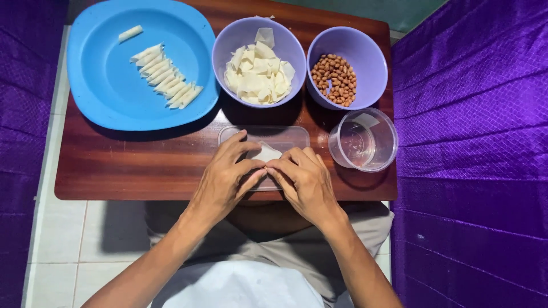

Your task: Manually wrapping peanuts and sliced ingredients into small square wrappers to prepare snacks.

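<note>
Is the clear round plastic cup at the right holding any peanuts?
No. The clear round plastic cup looks empty of nuts; the peanuts sit in the purple bowl behind it.

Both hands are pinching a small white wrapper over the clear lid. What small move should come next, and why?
Probably keep rolling the wrapper forward into a tight tube. The left hand and right hand pinch its near edge together, part of it lies flat and unrolled, and finished rolls lie lined up on the blue plate.

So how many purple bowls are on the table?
2. One purple bowl in the middle holds white wrapper pieces; the other purple bowl, just to its right, holds peanuts. None seems hidden.
</note>
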